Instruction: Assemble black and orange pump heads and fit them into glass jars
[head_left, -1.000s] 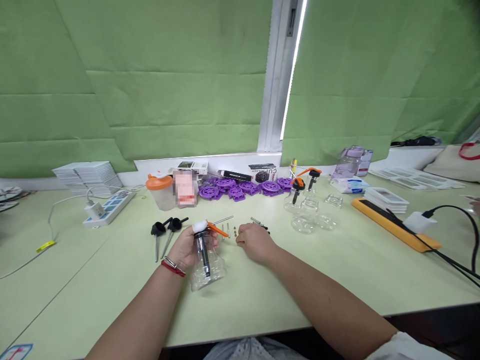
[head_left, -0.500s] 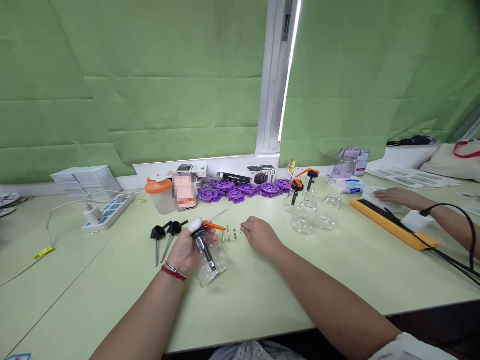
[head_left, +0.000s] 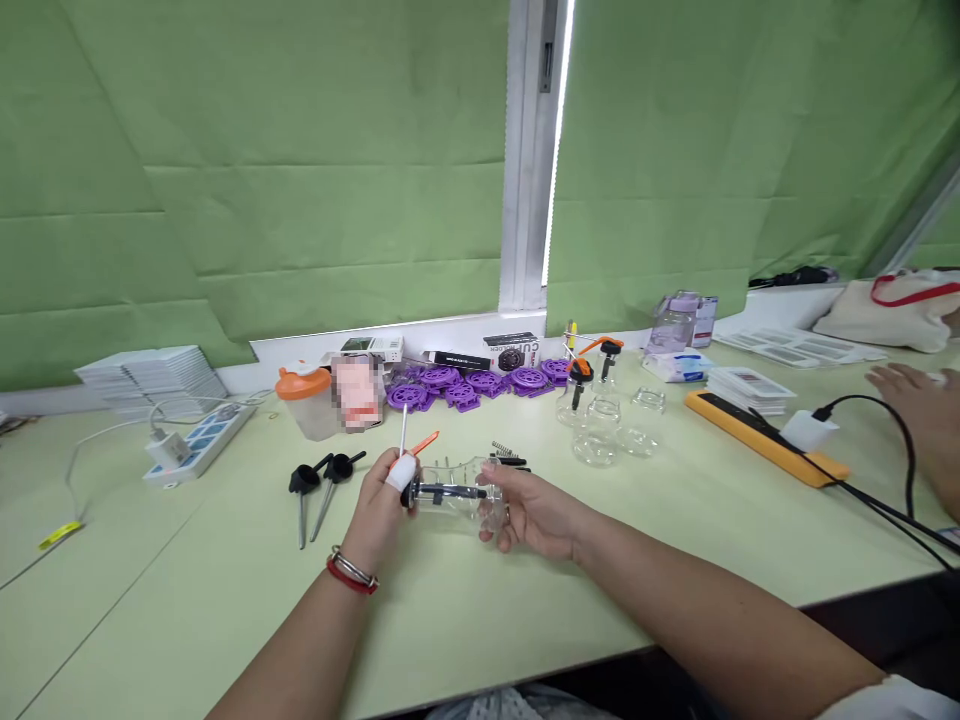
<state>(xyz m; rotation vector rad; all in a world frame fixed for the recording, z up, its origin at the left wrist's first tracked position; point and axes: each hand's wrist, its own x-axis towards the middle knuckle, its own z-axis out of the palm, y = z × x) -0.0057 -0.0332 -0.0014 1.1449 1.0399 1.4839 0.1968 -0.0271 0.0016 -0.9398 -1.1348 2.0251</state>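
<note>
A clear plastic bottle (head_left: pixel 461 495) with a black pump tube inside lies sideways between both my hands, just above the pale green table (head_left: pixel 225 590). My left hand (head_left: pixel 382 510) grips its pump head, whose orange lever (head_left: pixel 421 444) and thin metal nozzle point up. My right hand (head_left: pixel 529 510) holds the bottle's base end. Two black pump stems (head_left: pixel 319 480) lie left of my left hand. A small spring and black part (head_left: pixel 508 455) rest just beyond the bottle.
Clear bottles, some with orange pump heads (head_left: pixel 600 410), stand right of centre. Purple discs (head_left: pixel 465 385), an orange-lidded jar (head_left: pixel 304 400), boxes and a power strip (head_left: pixel 191 445) line the back. An orange tray (head_left: pixel 765 440), black cable and another person's hand (head_left: pixel 911 400) are at right.
My right hand left the small parts on the table and took the bottle's base. The bottle turned from tilted upright to lying sideways. The other person's hand drew back to the right.
</note>
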